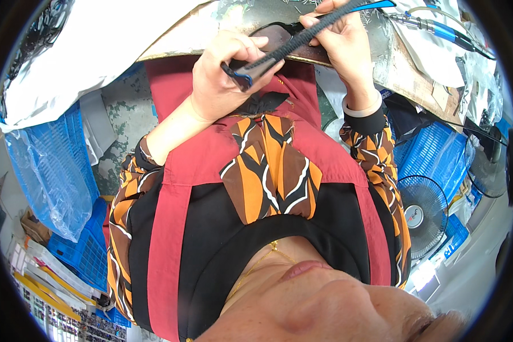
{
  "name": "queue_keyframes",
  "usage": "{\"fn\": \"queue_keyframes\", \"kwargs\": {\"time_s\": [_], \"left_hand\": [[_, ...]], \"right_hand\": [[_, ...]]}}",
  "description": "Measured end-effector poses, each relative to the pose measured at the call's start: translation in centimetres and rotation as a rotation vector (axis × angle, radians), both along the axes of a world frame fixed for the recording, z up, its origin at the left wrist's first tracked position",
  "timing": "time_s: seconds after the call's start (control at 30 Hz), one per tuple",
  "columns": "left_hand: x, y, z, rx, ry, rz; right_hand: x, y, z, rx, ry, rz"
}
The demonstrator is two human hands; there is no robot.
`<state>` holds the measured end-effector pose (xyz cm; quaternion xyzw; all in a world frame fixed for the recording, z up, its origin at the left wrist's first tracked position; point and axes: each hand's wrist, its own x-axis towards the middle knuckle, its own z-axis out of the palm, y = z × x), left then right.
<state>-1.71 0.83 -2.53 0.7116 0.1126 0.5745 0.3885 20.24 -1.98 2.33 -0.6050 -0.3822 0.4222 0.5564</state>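
A pair of sunglasses (310, 35) is held between my two hands above the near edge of the workbench (188, 35). One dark lens (276, 37) shows behind a black textured temple, which slants up to the right, with blue along its ends. My left hand (225, 71) is closed round the lower left end of the glasses, its thumb and fingers bent about it. At the upper right, my right hand (345, 48) pinches the frame with thumb and fingertips. Part of its grip is hidden behind the temple.
A blue and black pen-shaped tool (444, 33) with a cable lies on the bench at the right. White sheeting (91, 51) covers the bench's left. Blue crates (85, 251) stand at the left, one under clear plastic. A fan (419, 216) stands at the lower right.
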Motion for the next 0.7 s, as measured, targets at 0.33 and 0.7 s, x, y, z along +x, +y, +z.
{"fn": "queue_keyframes", "kwargs": {"time_s": [0.33, 0.7], "left_hand": [[-0.2, -0.6, -1.2, 0.081, -0.015, -0.057], [-1.8, 7.0, 6.3, -0.689, -0.657, -0.715]], "right_hand": [[0.6, 1.0, 0.7, -0.1, -0.245, 0.181], [15.8, -5.2, 2.9, 0.628, -0.53, -0.762]]}}
